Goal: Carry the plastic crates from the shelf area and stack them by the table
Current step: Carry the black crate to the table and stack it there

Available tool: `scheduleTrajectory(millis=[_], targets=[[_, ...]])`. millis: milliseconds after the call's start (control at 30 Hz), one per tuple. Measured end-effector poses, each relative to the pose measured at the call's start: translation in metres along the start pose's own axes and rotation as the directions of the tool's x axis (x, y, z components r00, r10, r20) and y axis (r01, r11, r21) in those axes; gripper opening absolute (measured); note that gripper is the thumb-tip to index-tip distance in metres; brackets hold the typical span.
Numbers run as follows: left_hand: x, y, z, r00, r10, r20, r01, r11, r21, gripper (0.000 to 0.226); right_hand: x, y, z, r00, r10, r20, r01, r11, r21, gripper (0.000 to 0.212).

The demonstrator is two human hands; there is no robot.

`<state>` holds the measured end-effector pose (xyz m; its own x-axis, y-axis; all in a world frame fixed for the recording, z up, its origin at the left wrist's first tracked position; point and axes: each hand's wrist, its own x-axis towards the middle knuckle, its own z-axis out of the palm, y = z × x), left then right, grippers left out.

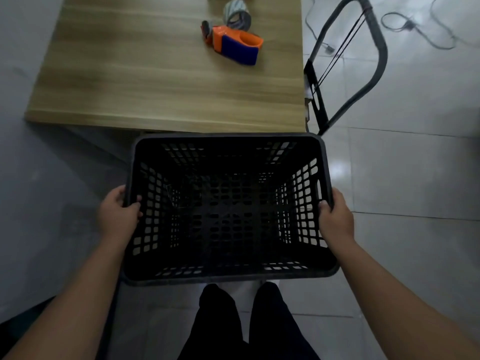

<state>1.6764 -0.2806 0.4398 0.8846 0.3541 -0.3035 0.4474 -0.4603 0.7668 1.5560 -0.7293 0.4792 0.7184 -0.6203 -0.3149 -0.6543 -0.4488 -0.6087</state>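
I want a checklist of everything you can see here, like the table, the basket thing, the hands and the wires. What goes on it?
Surface: wooden table, mostly bare; pale tiled floor around it.
Job's things: one black plastic crate, empty, held level in front of the table's near edge.
Clutter: orange and blue tape dispenser and a grey tape roll on the table's far right part.
Grips: left hand shut on the crate's left rim; right hand shut on its right rim.
Cables: loose grey cables on the floor, far right.
Surroundings: folded hand trolley beside the table; the person's dark trousers below the crate.
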Motion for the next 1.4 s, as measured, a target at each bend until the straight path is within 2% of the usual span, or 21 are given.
scheduleTrajectory(millis=[67,233,533,733,900,967,1033,1133,1233,1400], targets=[[0.005,0.004,0.0,1.0,0.002,-0.013,-0.002,1.0,0.007,0.063,0.002,-0.002,0.003,1.0,0.0,0.013,0.0,1.0,0.012,0.034],[0.007,0.01,0.001,1.0,-0.015,-0.015,0.015,1.0,-0.011,0.049,0.0,-0.003,0.009,0.998,0.04,0.044,-0.041,0.999,0.01,0.042],[-0.009,0.003,0.002,0.999,-0.048,0.015,0.049,0.996,-0.075,0.04,-0.003,-0.003,0.001,0.997,0.05,0.054,-0.048,0.998,-0.034,0.045],[-0.007,0.005,-0.004,0.997,-0.043,0.063,0.046,0.998,-0.043,0.047,-0.002,-0.007,-0.002,0.994,0.059,0.093,-0.053,0.996,-0.069,0.05],[-0.006,0.007,-0.011,0.997,-0.008,0.079,-0.002,0.992,0.125,0.064,0.002,-0.011,-0.009,0.995,0.041,0.095,-0.028,0.991,-0.134,0.057],[-0.009,0.011,-0.016,0.997,0.01,0.07,-0.021,0.988,0.151,0.065,0.006,-0.017,-0.016,0.998,-0.024,0.056,0.034,0.984,-0.175,0.059],[-0.017,0.018,-0.024,0.998,0.049,0.039,-0.056,0.978,0.201,0.065,0.013,-0.027,-0.027,0.988,-0.153,-0.012,0.145,0.959,-0.245,0.058],[-0.041,0.034,-0.042,0.991,0.123,-0.044,-0.112,0.973,0.203,0.065,0.023,-0.054,-0.043,0.933,-0.353,-0.066,0.328,0.912,-0.245,0.055],[-0.077,0.048,-0.06,0.983,0.138,-0.119,-0.114,0.976,0.187,0.064,0.023,-0.082,-0.049,0.851,-0.524,0.049,0.523,0.832,-0.186,0.056],[-0.162,0.045,-0.094,0.968,0.057,-0.244,-0.039,0.996,0.077,0.068,0.001,-0.124,-0.042,0.712,-0.629,0.313,0.684,0.722,-0.104,0.063]])
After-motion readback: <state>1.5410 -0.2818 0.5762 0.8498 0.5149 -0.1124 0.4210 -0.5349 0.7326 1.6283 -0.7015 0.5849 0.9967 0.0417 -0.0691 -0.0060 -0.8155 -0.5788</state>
